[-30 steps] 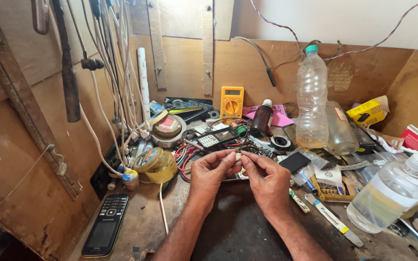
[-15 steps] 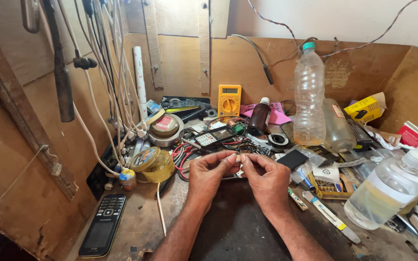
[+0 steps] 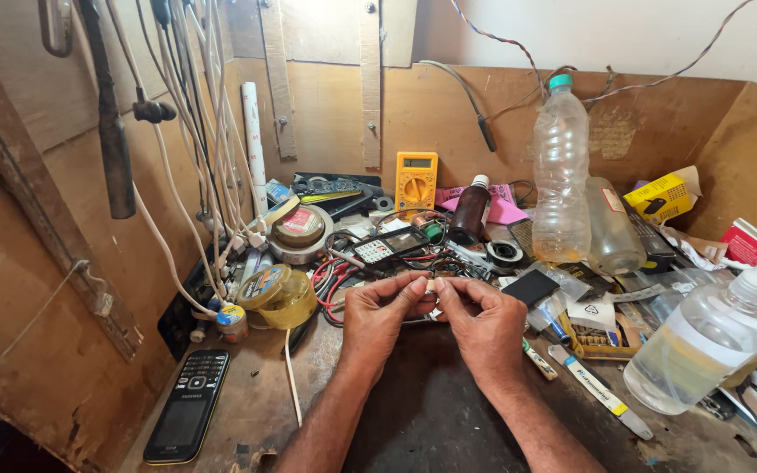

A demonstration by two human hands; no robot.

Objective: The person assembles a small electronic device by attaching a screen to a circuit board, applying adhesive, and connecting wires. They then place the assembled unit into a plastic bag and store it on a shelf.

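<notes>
My left hand point(image 3: 380, 317) and my right hand point(image 3: 484, 322) meet over the middle of a dark, worn workbench point(image 3: 413, 420). Thumbs and forefingers of both hands pinch a tiny pale part point(image 3: 431, 286) between them. The part is too small to make out. Just behind my fingers lie red and black wires point(image 3: 335, 278) and a small dark calculator-like device point(image 3: 387, 246).
A black keypad phone point(image 3: 187, 405) lies front left. A yellow multimeter point(image 3: 416, 180) leans on the back wall. Two clear bottles point(image 3: 561, 171) stand at the back right, a spray bottle point(image 3: 711, 337) at the right. Tape rolls point(image 3: 280, 293), cables point(image 3: 212, 149) and small clutter crowd the bench.
My hands have stayed together on the small part, shifting only slightly. The view has moved a little.
</notes>
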